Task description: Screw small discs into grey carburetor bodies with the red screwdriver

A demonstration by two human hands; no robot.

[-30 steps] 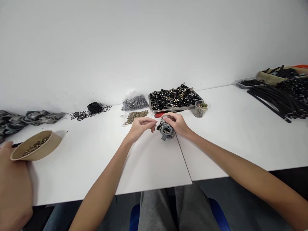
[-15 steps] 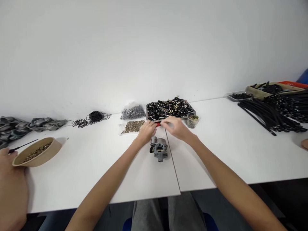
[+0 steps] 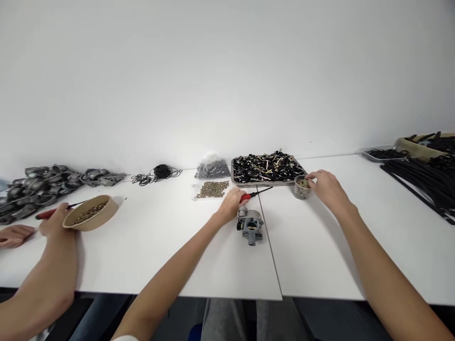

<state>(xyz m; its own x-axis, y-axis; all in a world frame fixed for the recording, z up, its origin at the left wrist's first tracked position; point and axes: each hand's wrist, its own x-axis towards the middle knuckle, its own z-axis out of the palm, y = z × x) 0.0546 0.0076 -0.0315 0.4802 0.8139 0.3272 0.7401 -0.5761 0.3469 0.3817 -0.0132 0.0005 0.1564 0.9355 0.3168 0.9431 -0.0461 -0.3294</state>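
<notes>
My left hand (image 3: 231,202) is closed around the red handle of a screwdriver (image 3: 248,196), whose dark shaft points right. Just below it a grey metal carburetor (image 3: 251,226) stands on the white table, its round bore facing me. At the right, my right hand (image 3: 325,187) has its fingertips at the rim of a small clear plastic cup (image 3: 301,189) of small brass-coloured and greenish parts. Its fingers are pinched, but what lies between them is too small to make out.
Behind are a tray of black-and-brass screws (image 3: 266,169), a bag of dark small parts (image 3: 212,168) and brass pieces (image 3: 213,189). To the left, a co-worker's hand (image 3: 53,220) holds a screwdriver beside a tan bowl (image 3: 106,215). Black tubes (image 3: 419,182) lie right.
My right hand has left the screwdriver and moved right to the clear cup. The screwdriver stays in my left hand, its shaft now uncovered. The view has turned left.
</notes>
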